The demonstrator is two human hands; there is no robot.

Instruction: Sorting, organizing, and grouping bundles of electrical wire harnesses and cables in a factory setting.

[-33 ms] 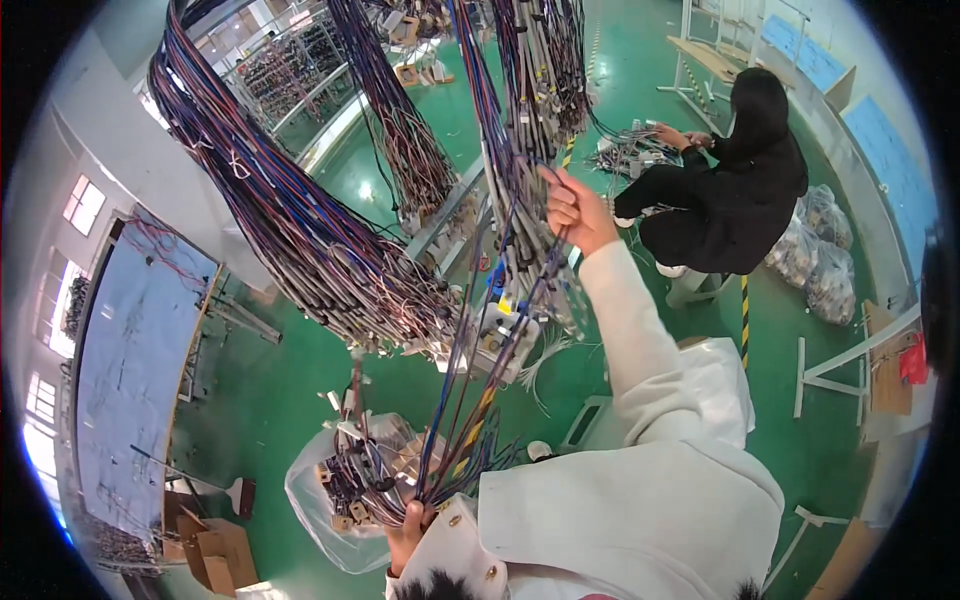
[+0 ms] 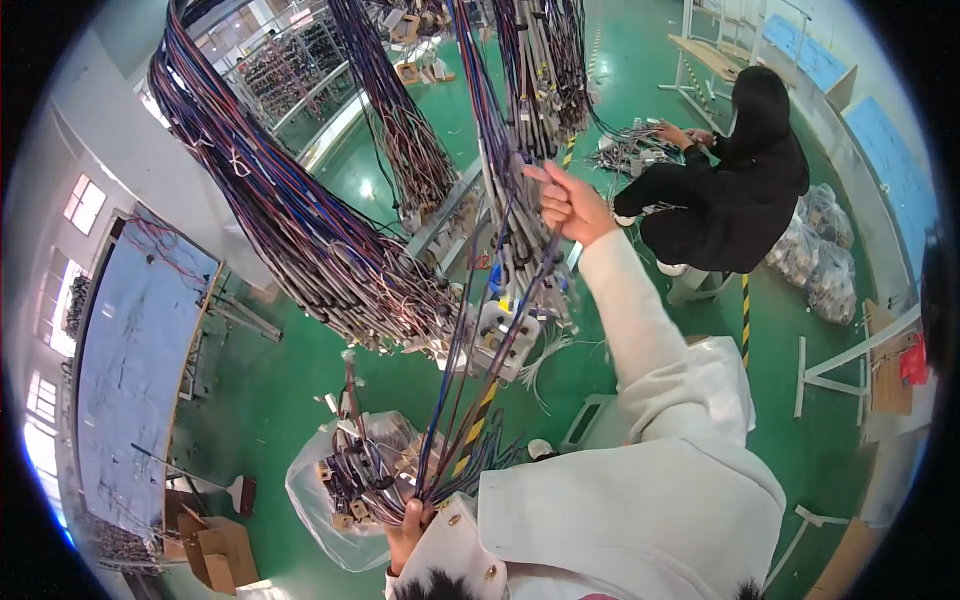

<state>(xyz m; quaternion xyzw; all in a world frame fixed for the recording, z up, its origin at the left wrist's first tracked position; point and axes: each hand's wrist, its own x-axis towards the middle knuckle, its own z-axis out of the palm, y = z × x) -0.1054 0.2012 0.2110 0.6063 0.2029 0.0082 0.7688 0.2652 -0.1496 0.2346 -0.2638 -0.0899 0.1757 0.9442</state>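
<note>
At the lower left, my left hand [image 2: 404, 540] is closed around a bundle of blue, black and brown wires [image 2: 432, 455]. White and tan connectors [image 2: 352, 470] cluster beside that hand, over a clear plastic bag [image 2: 318, 490]. Farther up, my right hand [image 2: 577, 207] reaches forward with the index finger stretched out and the other fingers curled. A dark strand of the wires runs up to these curled fingers, which appear closed on it. The index fingertip lies against or just in front of a hanging wire harness [image 2: 510, 190]; contact is unclear.
Thick harness bundles [image 2: 290, 230] hang at left, around a metal frame [image 2: 445, 215]. A co-worker in black [image 2: 735, 190] sits at the right, handling wires [image 2: 640, 150]. Filled plastic bags [image 2: 825, 270] lie behind them. A blue board [image 2: 140, 370] and an open carton [image 2: 220, 550] are at left.
My right hand has shifted slightly left, its index finger closer to the hanging harness. The wires running to it have swung a little. My left hand stays in place.
</note>
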